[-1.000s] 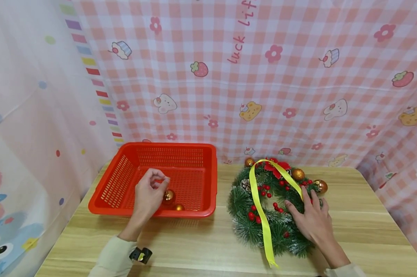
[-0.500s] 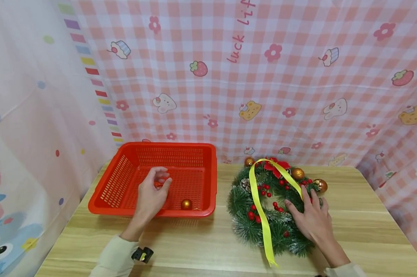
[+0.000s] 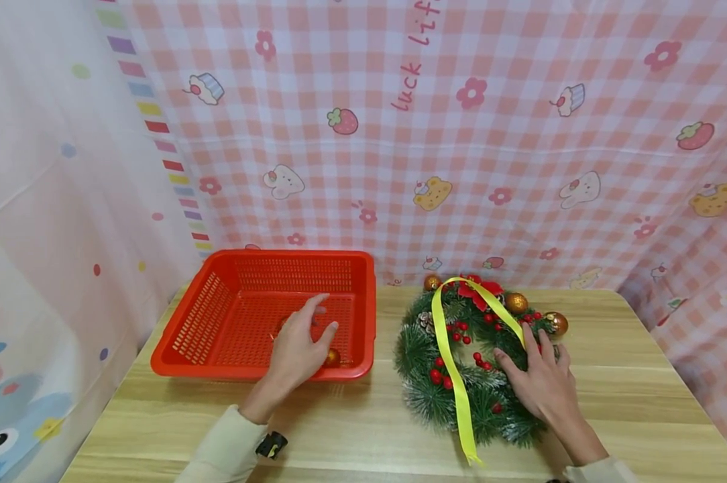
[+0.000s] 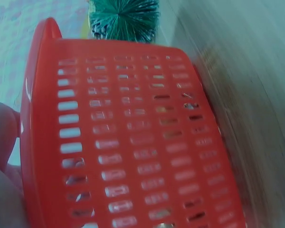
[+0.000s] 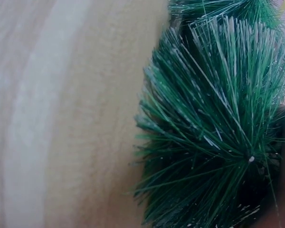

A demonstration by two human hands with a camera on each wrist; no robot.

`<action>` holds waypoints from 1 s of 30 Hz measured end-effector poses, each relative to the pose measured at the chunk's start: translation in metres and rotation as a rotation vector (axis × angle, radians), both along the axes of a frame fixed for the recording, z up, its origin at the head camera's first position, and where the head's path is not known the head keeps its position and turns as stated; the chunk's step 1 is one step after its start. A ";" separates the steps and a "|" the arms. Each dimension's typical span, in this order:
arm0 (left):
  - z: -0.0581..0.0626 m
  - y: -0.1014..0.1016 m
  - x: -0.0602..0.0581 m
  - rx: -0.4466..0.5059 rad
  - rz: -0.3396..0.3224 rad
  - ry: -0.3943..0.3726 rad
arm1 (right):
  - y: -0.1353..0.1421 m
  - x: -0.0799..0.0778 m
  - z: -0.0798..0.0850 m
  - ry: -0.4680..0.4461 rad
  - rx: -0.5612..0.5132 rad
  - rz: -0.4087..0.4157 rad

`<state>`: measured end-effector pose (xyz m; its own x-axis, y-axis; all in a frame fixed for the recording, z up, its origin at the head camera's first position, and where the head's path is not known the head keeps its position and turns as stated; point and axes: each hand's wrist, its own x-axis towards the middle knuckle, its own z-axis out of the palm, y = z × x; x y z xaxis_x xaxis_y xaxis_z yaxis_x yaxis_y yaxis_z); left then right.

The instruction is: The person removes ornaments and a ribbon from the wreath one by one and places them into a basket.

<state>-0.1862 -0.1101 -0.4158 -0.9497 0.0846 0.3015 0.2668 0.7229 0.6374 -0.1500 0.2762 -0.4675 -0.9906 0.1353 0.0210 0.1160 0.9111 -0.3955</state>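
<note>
My left hand [image 3: 296,350] hangs over the front of a red plastic basket [image 3: 366,315], thumb and fingers apart, nothing seen between them. Near its thumb a gold bauble [image 3: 333,357] lies at the basket's front wall; something else behind the hand is mostly hidden. In the left wrist view the slotted basket wall [image 4: 92,123] fills the middle. My right hand [image 3: 544,384] rests with spread fingers on the right side of a green Christmas wreath [image 3: 420,402], which carries red berries, a pinecone, a red flower [image 3: 481,292] and gold baubles [image 3: 516,302]. A yellow ribbon [image 3: 444,335] lies across it.
Basket and wreath stand side by side on a light wooden table [image 3: 363,436]. A pink checked cloth [image 3: 400,168] hangs just behind them, and a white patterned curtain [image 3: 56,221] hangs at the left. The basket's raised rim surrounds the baubles.
My left hand has moved right inside the basket, and its fingers have spread. The gold bauble has rolled rightward along the front wall. My right hand stays on the wreath.
</note>
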 end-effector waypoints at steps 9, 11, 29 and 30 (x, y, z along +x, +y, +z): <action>0.000 0.022 0.003 -0.107 -0.077 -0.132 | -0.001 -0.001 -0.001 0.006 -0.006 0.010; 0.000 0.027 0.003 -0.142 -0.094 -0.162 | -0.001 -0.001 -0.001 0.004 -0.006 0.012; -0.006 0.048 0.002 -0.278 -0.177 -0.285 | 0.011 -0.003 -0.002 -0.007 -0.033 0.096; -0.006 0.048 0.002 -0.275 -0.178 -0.286 | 0.012 -0.004 -0.002 -0.010 -0.034 0.106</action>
